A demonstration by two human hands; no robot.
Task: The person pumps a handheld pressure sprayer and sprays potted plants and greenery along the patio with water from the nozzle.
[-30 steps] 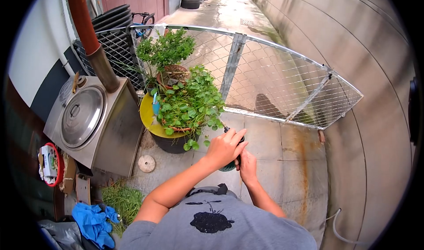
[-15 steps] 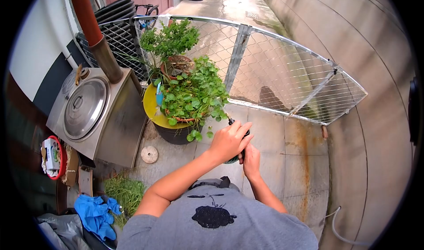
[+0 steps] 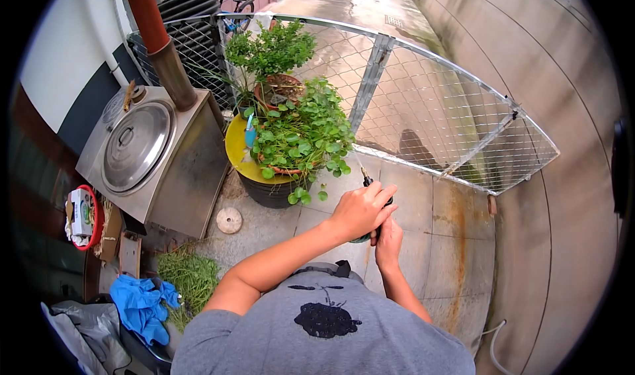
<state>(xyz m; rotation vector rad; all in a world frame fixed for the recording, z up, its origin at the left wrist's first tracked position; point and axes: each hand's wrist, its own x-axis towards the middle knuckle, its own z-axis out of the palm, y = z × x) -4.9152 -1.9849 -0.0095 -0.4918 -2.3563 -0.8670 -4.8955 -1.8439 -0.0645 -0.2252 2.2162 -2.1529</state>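
My left hand [image 3: 362,211] is closed over the top of a dark spray bottle [image 3: 368,180] with a brass-coloured nozzle. Below and to the right, my right hand [image 3: 389,242] is wrapped round its side, touching the left. The nozzle points up and left toward leafy green plants [image 3: 304,137] in a pot on a yellow round top [image 3: 239,151]. A thin pale streak shows between nozzle and leaves. Most of the bottle's body is hidden by my hands.
A metal stove [image 3: 188,170] with a round lid [image 3: 137,146] stands at left. A wire mesh gate [image 3: 423,103] crosses ahead, beside a concrete wall [image 3: 569,110]. On the floor lie a round stone disc [image 3: 229,220], cut grass [image 3: 188,279] and a blue cloth [image 3: 140,307].
The view has shifted, so the surroundings sit differently in the frame. Both hands, still round the bottle, appear further right and slightly higher. More of the nozzle shows.
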